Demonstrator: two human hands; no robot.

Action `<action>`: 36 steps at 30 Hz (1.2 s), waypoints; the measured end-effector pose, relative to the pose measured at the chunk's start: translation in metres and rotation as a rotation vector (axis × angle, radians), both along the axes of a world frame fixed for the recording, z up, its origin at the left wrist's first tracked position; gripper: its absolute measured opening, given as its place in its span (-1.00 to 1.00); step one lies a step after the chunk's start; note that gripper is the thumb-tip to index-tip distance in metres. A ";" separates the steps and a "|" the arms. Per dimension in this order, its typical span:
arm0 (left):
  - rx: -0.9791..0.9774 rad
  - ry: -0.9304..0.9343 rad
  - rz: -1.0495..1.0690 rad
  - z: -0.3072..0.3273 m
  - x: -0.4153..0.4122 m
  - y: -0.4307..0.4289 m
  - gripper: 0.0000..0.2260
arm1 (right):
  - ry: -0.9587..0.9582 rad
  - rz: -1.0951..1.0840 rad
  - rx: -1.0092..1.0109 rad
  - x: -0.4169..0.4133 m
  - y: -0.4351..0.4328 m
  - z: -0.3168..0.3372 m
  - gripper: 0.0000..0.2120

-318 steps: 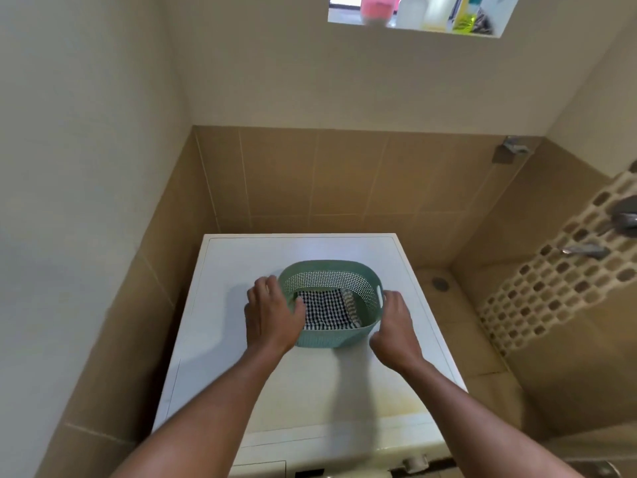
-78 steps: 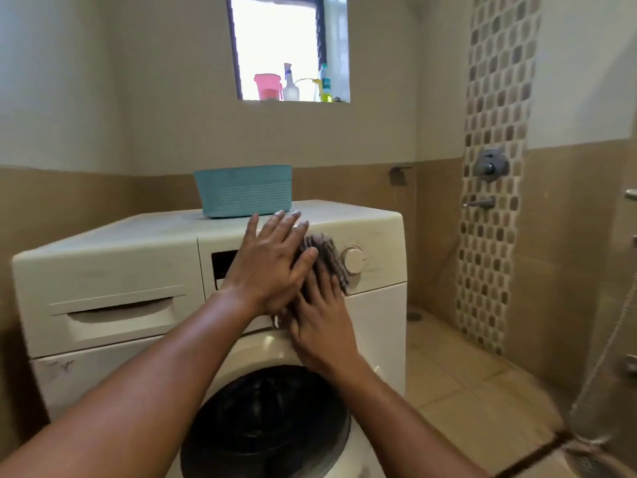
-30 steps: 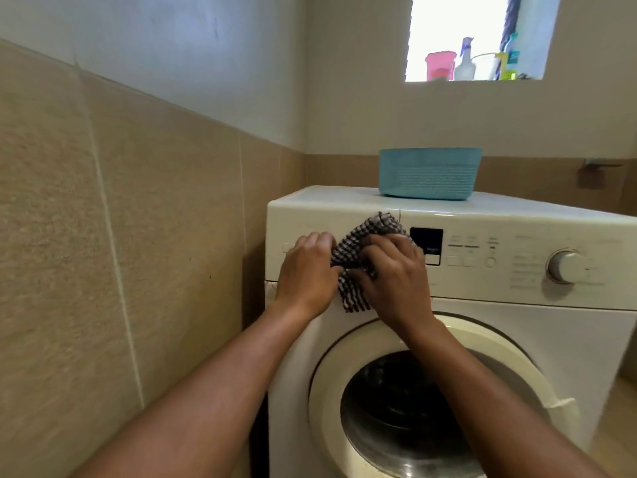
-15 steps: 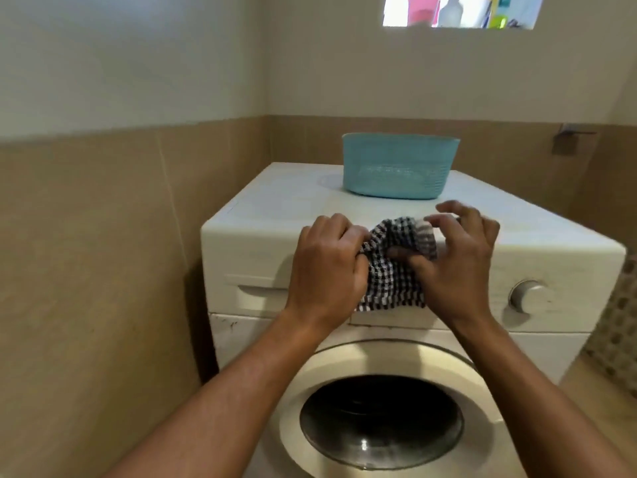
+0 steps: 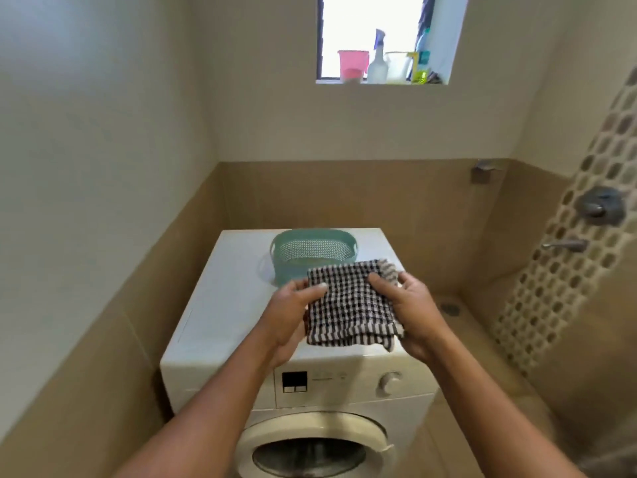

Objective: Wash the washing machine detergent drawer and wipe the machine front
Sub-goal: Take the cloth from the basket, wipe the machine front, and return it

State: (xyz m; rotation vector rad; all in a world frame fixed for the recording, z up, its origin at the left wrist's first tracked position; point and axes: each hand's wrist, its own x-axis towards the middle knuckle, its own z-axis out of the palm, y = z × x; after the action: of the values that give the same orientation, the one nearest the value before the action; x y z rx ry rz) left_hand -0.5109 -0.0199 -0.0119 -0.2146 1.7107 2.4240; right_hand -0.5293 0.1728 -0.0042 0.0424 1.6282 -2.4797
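Hands: two, both yours, both on one cloth (image 5: 351,301), black-and-white checked, folded, held level over the front edge of the washing machine (image 5: 224,305) top. Your left hand (image 5: 293,315) pinches its left edge, thumb on top, fingers underneath. Your right hand (image 5: 410,312) grips the right edge the same way, thumb over, fingers curled below. One machine, white, front-loading, in the corner against the tiled walls. One teal basket (image 5: 312,250) stands on its top behind the cloth; the cloth hides part of the basket's near wall. Front panel: one dark display (image 5: 294,381), one dial (image 5: 389,382), one round door (image 5: 310,457) below. Your left forearm crosses the panel's left part, so the detergent drawer can't be made out. Window ledge above: one pink cup (image 5: 352,63), one spray bottle (image 5: 377,60), other containers too blurred to count. Right wall: one shower valve (image 5: 599,207), one spout (image 5: 565,244).
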 end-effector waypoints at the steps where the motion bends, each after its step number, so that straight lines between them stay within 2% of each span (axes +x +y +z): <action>1: -0.030 -0.066 -0.045 0.011 0.007 0.007 -0.75 | -0.055 0.004 -0.022 0.003 0.003 0.015 -0.67; 4: -0.052 -0.160 0.042 0.041 0.019 0.023 -0.78 | -0.214 0.056 -0.028 0.011 0.014 0.055 -0.67; 8: -0.072 -0.172 0.182 0.069 0.010 0.026 -0.83 | -0.364 0.204 0.024 0.019 0.023 0.089 -0.73; 10: -0.149 -0.172 0.183 0.078 0.007 0.025 -0.83 | -0.368 0.244 0.125 0.020 0.021 0.100 -0.78; 16: -0.309 -0.149 0.176 0.091 -0.036 0.014 -0.88 | -0.302 0.159 0.363 -0.024 0.004 0.107 -0.61; 18: -0.345 -0.142 0.222 0.090 -0.070 0.004 -0.79 | -0.294 0.130 0.376 -0.055 -0.004 0.107 -0.58; 22: -0.391 -0.128 0.256 0.090 -0.149 -0.022 -0.94 | -0.296 0.087 0.418 -0.131 -0.030 0.100 -0.58; 23: -0.412 -0.126 0.259 0.086 -0.169 -0.030 -0.92 | -0.300 0.075 0.441 -0.152 -0.038 0.096 -0.56; 25: -0.483 -0.140 0.247 0.078 -0.201 -0.045 -0.80 | -0.312 0.058 0.507 -0.185 -0.055 0.087 -0.50; 30: -0.746 -0.179 0.155 0.052 -0.264 -0.066 -0.72 | -0.364 0.047 0.688 -0.239 -0.084 0.048 -0.50; 34: -1.046 -0.061 0.025 0.016 -0.287 -0.068 -0.84 | -0.360 0.098 0.935 -0.261 -0.091 0.013 -0.52; 36: -1.160 -0.011 -0.076 -0.003 -0.290 -0.067 -0.83 | -0.321 0.124 1.051 -0.271 -0.096 0.001 -0.52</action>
State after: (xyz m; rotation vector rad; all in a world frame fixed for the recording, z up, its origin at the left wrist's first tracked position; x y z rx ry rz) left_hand -0.8007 -0.0865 -0.0151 -0.2699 2.7986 1.0922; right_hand -0.8001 0.0772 -0.0029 0.4202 2.4276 -1.1978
